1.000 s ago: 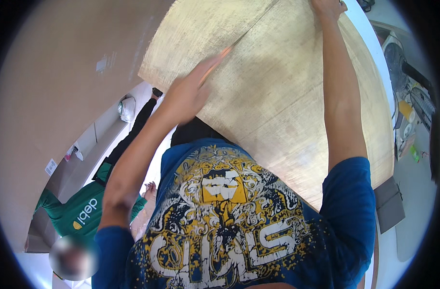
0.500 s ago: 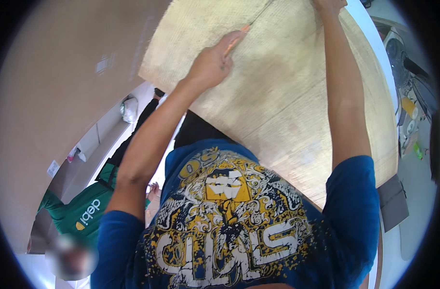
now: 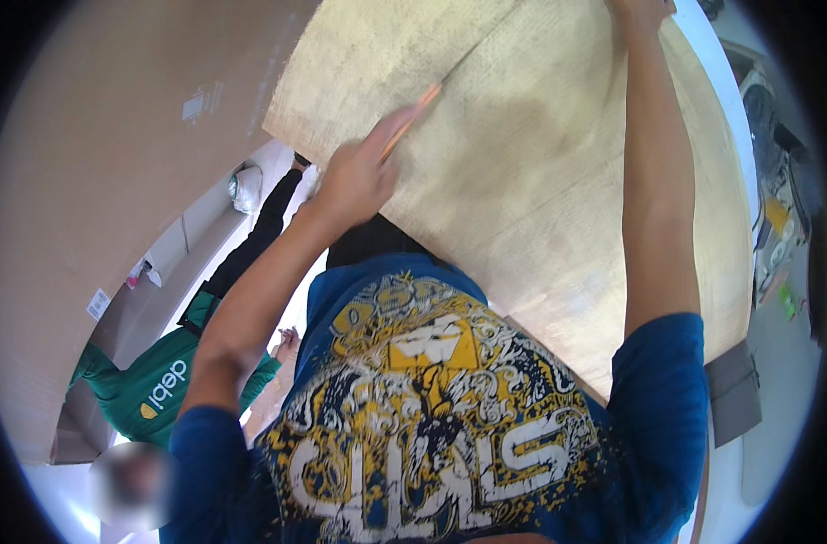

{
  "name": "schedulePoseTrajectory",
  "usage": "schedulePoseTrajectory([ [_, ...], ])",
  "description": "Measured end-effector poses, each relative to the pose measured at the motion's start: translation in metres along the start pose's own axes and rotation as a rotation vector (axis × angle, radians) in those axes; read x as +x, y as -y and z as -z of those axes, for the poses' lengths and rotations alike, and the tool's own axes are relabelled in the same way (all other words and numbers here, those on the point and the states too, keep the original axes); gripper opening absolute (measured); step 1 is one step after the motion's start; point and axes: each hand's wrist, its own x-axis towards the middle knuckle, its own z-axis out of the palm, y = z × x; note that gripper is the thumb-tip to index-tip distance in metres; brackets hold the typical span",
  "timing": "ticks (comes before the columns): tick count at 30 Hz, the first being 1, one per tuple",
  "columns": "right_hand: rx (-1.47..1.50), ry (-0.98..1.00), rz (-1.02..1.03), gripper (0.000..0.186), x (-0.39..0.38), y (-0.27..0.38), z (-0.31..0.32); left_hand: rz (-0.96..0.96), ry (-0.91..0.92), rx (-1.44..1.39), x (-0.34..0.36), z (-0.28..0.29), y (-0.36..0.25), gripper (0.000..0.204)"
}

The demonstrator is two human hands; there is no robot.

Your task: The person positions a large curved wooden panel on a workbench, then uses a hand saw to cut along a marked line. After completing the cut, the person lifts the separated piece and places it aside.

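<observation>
A pale plywood board [image 3: 540, 208] fills the upper middle, its surface marked with grey smudges and faint lines. My left hand [image 3: 359, 172] is closed on a thin orange tool [image 3: 413, 116] over the board, and a thin dark line runs on from the tool's tip toward the upper right; I cannot make out whether that is a blade. At the top right, my right hand [image 3: 642, 11] is at the board's far edge with fingers curled on it, partly cut off by the frame.
A large brown board [image 3: 123, 145] stands at left. Beside it is a co-worker in green [image 3: 132, 390] and black trousers, one hand near my left arm. A white curved edge [image 3: 730, 100] and assorted clutter [image 3: 776, 218] lie right, with a grey piece [image 3: 732, 399] below.
My left hand moved up along the board with the orange tool, then back down toward me. My right hand and arm have shifted slightly rightward in the view.
</observation>
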Motion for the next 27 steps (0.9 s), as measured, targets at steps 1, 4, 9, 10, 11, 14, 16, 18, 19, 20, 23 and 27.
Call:
schedulePoseTrajectory([
  [1,0.013,-0.015,0.002,0.041,0.007,-0.002,0.003,-0.068,-0.061,-0.078,0.012,-0.006,0.001,0.068],
  [4,0.017,-0.095,0.002,0.041,0.020,-0.015,-0.005,-0.080,-0.044,-0.097,0.024,-0.004,-0.004,0.069],
  [9,-0.032,-0.062,-0.018,0.041,0.010,-0.016,-0.004,-0.120,0.006,0.032,-0.067,0.070,-0.036,0.073],
  [10,-0.043,-0.034,-0.037,0.041,0.008,-0.015,-0.002,0.052,0.116,0.002,-0.098,0.093,-0.056,0.069],
  [11,-0.049,-0.020,-0.050,0.041,0.009,-0.011,0.000,0.134,0.157,-0.017,-0.115,0.104,-0.065,0.066],
  [14,-0.053,-0.075,-0.050,0.041,0.008,-0.014,-0.002,0.188,0.181,-0.035,-0.128,0.108,-0.070,0.065],
  [16,-0.005,-0.051,-0.028,0.041,0.007,-0.008,0.003,0.122,0.124,-0.028,-0.093,0.075,-0.042,0.066],
  [18,0.020,-0.062,0.010,0.041,0.006,-0.006,-0.005,0.160,0.124,0.072,0.000,0.017,-0.009,0.067],
  [19,-0.005,-0.091,0.039,0.041,0.008,-0.011,-0.017,0.085,0.090,-0.002,0.043,0.004,-0.010,0.067],
  [20,-0.032,-0.139,0.069,0.040,0.016,-0.017,-0.020,0.120,0.128,-0.008,0.057,0.000,-0.019,0.067],
  [23,-0.063,-0.076,0.006,0.039,0.006,-0.010,-0.008,0.029,0.086,-0.025,0.056,0.006,-0.024,0.068],
  [27,-0.031,-0.138,0.011,0.038,0.011,-0.020,-0.009,-0.078,0.033,0.006,-0.057,0.066,-0.038,0.069],
])
